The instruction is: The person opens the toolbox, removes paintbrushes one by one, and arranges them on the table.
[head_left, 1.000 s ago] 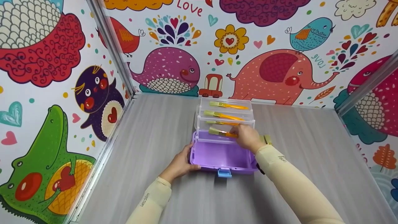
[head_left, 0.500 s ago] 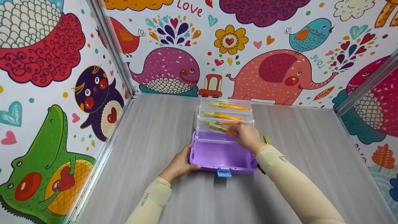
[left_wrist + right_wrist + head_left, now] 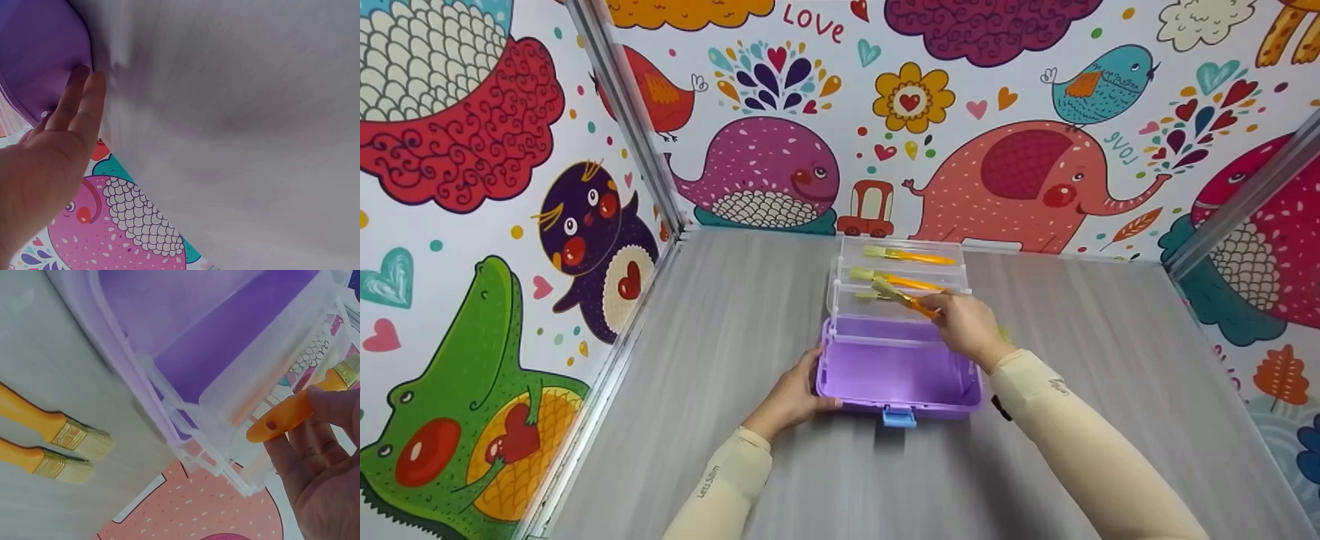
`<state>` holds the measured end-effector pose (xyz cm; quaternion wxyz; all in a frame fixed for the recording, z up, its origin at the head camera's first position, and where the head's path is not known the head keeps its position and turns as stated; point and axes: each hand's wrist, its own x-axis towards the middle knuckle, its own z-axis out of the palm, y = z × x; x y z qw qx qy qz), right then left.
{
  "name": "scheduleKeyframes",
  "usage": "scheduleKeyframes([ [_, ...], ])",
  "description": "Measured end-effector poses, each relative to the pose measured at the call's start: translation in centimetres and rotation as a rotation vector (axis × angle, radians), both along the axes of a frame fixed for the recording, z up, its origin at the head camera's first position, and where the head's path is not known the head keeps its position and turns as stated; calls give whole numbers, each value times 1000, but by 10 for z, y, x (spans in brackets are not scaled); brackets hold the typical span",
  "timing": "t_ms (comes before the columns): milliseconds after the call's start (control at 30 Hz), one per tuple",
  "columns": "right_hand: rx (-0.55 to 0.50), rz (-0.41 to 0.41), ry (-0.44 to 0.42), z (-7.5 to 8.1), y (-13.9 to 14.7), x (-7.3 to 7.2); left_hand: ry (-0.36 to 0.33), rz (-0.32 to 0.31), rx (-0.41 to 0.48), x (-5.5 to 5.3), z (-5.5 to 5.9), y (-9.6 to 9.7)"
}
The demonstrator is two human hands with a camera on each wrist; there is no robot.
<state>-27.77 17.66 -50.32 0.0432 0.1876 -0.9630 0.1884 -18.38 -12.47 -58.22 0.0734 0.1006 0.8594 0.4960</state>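
An opened purple box (image 3: pixel 937 412) with stepped clear trays (image 3: pixel 856 321) sits on the table. In the head view my left hand (image 3: pixel 791 394) rests at its front left corner, thumb toward the front. The left wrist view shows those fingers (image 3: pixel 90 101) extended against the purple outer wall. Over the trays, my right hand (image 3: pixel 969 324) pinches a paintbrush (image 3: pixel 891 289) by its orange handle, bristles up and leftward. Other brushes lie in the trays: one in the top tray (image 3: pixel 921 257), another in the tray below (image 3: pixel 913 282), and a third partly hidden by the held brush.
Right of the box, two more orange-handled paintbrushes (image 3: pixel 73 439) lie on the table; in the head view my right hand mostly hides them. A blue latch (image 3: pixel 899 418) hangs at the box's front. Patterned walls (image 3: pixel 765 172) with metal corner posts (image 3: pixel 634 112) enclose the table.
My right hand has lifted the paintbrush from the lowest clear tray, tilting its bristle end up and moving it slightly back. The left hand stays at the box's corner.
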Motion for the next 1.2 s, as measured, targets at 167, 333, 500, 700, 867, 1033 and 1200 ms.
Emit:
scheduleKeyframes([
  [167,-30,-31,-7,6,6,1,0,1,7,0,0,0],
  [333,-56,-43,-35,12,11,4,-6,3,9,0,-1,1],
  [500,-169,-9,-48,14,19,7,-14,5,1,0,0,1],
  [700,-273,-9,-90,14,33,10,-13,-9,21,0,0,0],
  [867,-261,-34,-138,12,46,13,-15,-9,30,-1,0,0],
  [1033,-284,-39,-127,8,61,14,-25,0,36,-1,-1,0],
  [1200,-288,-59,-120,5,75,17,-23,-2,39,-2,-1,0],
])
